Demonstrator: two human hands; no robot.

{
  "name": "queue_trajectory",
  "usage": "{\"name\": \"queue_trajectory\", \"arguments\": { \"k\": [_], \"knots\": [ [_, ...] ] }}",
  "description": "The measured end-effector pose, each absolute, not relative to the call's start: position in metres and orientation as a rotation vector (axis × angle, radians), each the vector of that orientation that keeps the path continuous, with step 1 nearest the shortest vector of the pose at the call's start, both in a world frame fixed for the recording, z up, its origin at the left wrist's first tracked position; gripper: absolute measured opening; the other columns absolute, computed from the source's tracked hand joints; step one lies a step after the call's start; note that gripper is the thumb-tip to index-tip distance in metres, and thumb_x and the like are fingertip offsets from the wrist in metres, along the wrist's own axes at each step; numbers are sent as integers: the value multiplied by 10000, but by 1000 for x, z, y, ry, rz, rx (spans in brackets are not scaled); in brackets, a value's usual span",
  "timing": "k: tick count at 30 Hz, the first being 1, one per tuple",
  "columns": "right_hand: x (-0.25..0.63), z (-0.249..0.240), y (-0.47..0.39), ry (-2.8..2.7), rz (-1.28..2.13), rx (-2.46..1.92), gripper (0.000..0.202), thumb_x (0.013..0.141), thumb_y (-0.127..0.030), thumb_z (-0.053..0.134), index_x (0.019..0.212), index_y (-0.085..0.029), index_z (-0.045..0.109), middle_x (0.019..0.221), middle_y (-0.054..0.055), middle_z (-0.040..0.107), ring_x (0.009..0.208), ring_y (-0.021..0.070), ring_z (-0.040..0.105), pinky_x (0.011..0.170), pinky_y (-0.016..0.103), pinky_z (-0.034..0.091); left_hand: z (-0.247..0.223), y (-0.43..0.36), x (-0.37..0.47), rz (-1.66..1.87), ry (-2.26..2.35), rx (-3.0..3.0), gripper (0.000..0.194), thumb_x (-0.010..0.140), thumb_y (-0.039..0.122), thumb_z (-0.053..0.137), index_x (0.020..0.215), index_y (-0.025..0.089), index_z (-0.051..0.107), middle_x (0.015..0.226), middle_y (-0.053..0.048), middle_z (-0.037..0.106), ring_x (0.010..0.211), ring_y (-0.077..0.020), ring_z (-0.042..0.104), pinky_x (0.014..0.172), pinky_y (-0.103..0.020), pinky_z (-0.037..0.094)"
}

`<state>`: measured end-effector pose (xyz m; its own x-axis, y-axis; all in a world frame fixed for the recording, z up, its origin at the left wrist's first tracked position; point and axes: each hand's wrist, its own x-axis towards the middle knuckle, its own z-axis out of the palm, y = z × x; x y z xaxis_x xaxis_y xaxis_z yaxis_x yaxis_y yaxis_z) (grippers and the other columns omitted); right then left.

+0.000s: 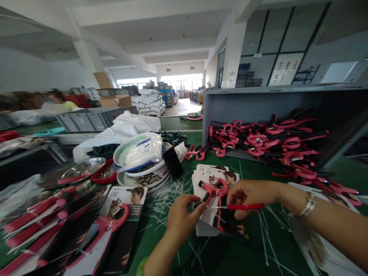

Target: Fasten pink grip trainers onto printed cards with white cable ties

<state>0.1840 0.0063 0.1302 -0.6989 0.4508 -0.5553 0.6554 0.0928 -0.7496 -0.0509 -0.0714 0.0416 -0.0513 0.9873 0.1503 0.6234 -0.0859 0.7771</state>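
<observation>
A pair of pink-and-black pliers [223, 190] lies on the top printed card of a stack [198, 184]. My left hand [181, 215] is closed at the left side of the pliers, its thumb and fingers pinching near a dark handle part; exactly what sits between the fingertips is hard to see. My right hand [253, 194] is closed on a slim red-handled tool [246, 206], whose thin tip points left across the pliers, towards my left fingertips. The tool's exact kind cannot be made out. Thin white cable ties [169, 199] are scattered around the stack.
A grey bin [276, 91] on its side spills pink pliers [258, 140] at right. More cards [324, 245] lie front right. Carded pliers [115, 222] pile up at left. Behind are plates of metal parts [143, 180], a phone [172, 163] and a metal bowl [83, 168]. A person sits far left.
</observation>
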Motion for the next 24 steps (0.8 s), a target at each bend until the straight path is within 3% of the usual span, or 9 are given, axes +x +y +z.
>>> {"name": "queue_trajectory", "arguments": {
  "k": [6, 13, 16, 24],
  "knots": [
    [165, 129, 22, 2140, -1581, 1056, 493, 579, -515, 762, 912, -168, 653, 559, -65, 563, 350, 27, 436, 312, 126, 322, 42, -64, -52, 936, 1659, 1697, 274, 718, 439, 632, 876, 233, 721, 841, -32, 685, 791, -197, 595, 698, -293, 438],
    [152, 135, 40, 2118, -1483, 957, 559, 492, -492, 810, 912, -151, 668, 530, -75, 550, 372, 32, 431, 336, 132, 348, 41, -51, -61, 916, 1539, 1689, 289, 691, 433, 670, 872, 216, 733, 854, -45, 698, 789, -197, 613, 723, -292, 459],
    [145, 136, 46, 2120, -1442, 932, 550, 513, -520, 789, 901, -146, 678, 539, -64, 560, 384, 38, 440, 360, 147, 368, 40, -46, -64, 926, 1480, 1689, 270, 687, 412, 684, 855, 207, 735, 875, -50, 701, 804, -196, 622, 744, -290, 461],
    [138, 134, 55, 2170, -1389, 873, 554, 442, -450, 836, 894, -157, 709, 602, -52, 589, 518, 57, 493, 459, 147, 374, 44, -40, -67, 844, 1398, 1623, 285, 676, 411, 690, 856, 196, 741, 859, -48, 712, 763, -191, 621, 671, -264, 465]
  ]
}}
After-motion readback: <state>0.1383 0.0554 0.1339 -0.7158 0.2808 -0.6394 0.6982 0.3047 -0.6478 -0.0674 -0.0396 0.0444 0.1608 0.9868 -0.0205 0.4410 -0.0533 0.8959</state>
